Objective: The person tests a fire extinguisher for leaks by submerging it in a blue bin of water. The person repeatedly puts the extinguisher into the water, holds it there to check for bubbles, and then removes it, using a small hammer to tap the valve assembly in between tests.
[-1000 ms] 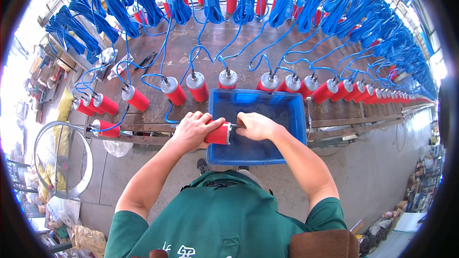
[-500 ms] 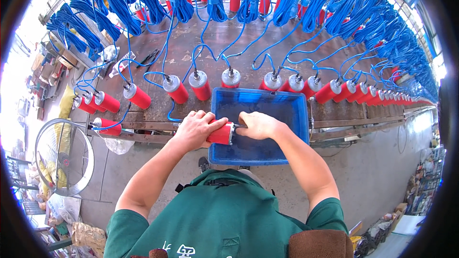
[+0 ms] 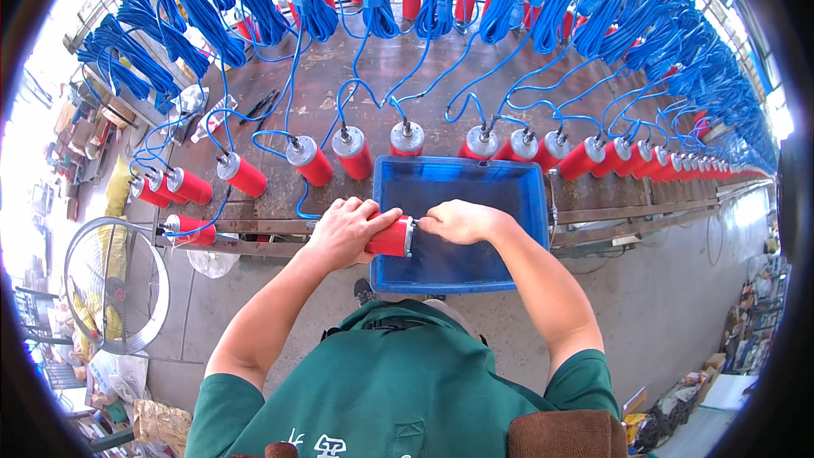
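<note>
Grey metal fan [image 3: 119,288], far left, on the floor. Next, worktop [image 3: 329,72]; at its front left edge, a loose cylinder [image 3: 193,231], red, on its side, blue cable [image 3: 222,209] attached. Left hand [image 3: 343,233]: grip wrapped round the held cylinder [image 3: 390,238], red, lying sideways over the left part of the blue bin [image 3: 542,222], metal end facing right. Right hand [image 3: 462,222]: over the bin, fingers curled beside that end; cannot tell whether the grip pinches anything. Rightward, a row of red cylinders [image 3: 582,161] recedes along the worktop.
</note>
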The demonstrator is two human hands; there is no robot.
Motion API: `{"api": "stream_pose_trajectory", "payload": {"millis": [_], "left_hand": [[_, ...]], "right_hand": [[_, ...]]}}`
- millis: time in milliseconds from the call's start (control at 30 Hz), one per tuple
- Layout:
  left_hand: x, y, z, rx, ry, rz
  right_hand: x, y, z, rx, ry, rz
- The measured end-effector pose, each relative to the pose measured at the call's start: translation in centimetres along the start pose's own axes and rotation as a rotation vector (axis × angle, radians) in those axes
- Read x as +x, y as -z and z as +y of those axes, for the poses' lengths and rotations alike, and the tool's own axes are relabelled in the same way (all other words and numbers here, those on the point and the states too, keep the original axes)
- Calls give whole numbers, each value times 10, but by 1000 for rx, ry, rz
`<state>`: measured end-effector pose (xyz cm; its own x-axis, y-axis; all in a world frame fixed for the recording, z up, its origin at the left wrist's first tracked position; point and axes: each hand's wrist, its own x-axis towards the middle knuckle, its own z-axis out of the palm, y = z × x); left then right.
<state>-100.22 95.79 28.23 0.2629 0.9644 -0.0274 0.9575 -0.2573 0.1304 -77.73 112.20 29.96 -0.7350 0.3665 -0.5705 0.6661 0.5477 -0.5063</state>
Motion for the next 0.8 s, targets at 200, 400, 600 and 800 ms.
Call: {"api": "stream_pose_trajectory", "payload": {"millis": [200,400,600,800], "left_hand": [[-1,2,1,16,13,-27],[0,0,1,25,-4,-18],[0,2,2,38,-17,7],[-1,3,0,39,-25,-25]], "right_hand": [[-11,-1,-5,-114,98,91],[-18,-20,16,-233,161,285],[-6,-51,32,412,100,581],[-6,-85,-17,1129,-42,162]]}}
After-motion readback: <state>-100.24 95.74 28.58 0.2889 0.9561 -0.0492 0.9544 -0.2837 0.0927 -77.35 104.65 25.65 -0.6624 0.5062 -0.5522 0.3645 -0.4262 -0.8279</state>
